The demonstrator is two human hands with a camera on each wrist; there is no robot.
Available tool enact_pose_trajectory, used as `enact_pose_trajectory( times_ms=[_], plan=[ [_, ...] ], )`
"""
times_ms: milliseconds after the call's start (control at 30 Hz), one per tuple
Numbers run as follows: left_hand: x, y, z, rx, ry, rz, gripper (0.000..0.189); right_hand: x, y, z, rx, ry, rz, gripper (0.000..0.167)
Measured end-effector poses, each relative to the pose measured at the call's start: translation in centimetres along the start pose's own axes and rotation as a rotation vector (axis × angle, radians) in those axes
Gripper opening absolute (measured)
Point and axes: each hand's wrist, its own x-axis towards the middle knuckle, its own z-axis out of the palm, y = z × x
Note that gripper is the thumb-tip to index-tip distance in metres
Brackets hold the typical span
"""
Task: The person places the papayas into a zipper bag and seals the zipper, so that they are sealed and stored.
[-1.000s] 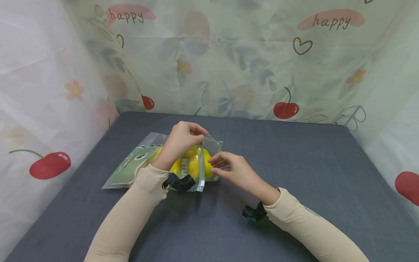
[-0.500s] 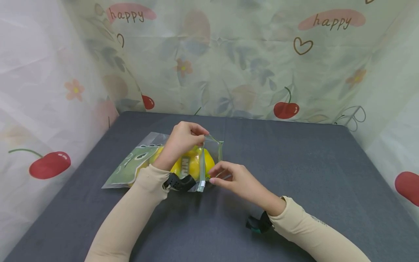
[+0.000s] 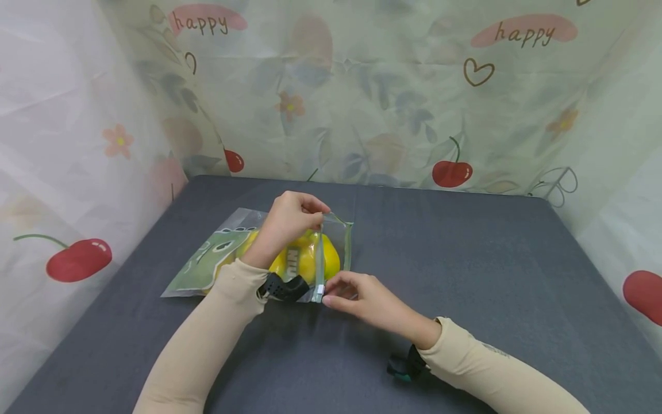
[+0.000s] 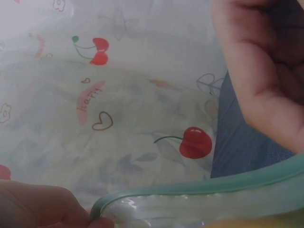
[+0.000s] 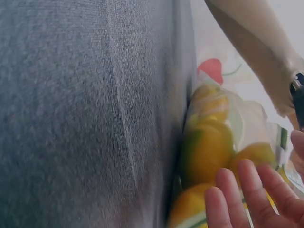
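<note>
A clear zip bag (image 3: 196, 273) with a green cartoon print lies on its side, holding several yellow fruits (image 3: 305, 261). Its mouth faces right and gapes, edged by a green zip strip (image 4: 237, 178) in the left wrist view. At the mouth's far corner my left hand (image 3: 292, 221) pinches the edge between thumb and fingers. My right hand (image 3: 369, 302) is at the near corner, beside the white slider (image 3: 320, 289). Its fingers (image 5: 254, 190) look fairly straight in the right wrist view, with the thumb apart; whether they touch the bag I cannot tell.
A dark grey cloth (image 3: 465, 264) covers the table. Printed curtains (image 3: 362, 115) enclose the back and sides. At the back right corner hangs a thin looped cord or wire (image 3: 558, 184). Each wrist wears a black camera (image 3: 284, 287).
My right hand has come down along the bag's mouth towards its near corner, and more yellow fruit shows there. My left hand and the bag have stayed in place.
</note>
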Motion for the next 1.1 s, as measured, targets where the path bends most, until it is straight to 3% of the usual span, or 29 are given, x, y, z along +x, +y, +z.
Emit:
enact_pose_trajectory(
  times_ms=[367, 767, 1100],
  plan=[
    [-0.2, -0.1, 0.0, -0.011, -0.004, -0.004, 0.015, 0.6, 0.1, 1.1, 0.044, 0.094, -0.009, 0.019],
    [-0.2, -0.1, -0.1, 0.023, -0.022, -0.011, 0.015, 0.8, -0.1, 1.2, 0.024, 0.109, -0.009, 0.014],
    [-0.6, -0.6, -0.7, 0.015, -0.088, 0.000, 0.018, 0.9, -0.1, 1.1, 0.001, 0.101, -0.021, 0.013]
  ],
)
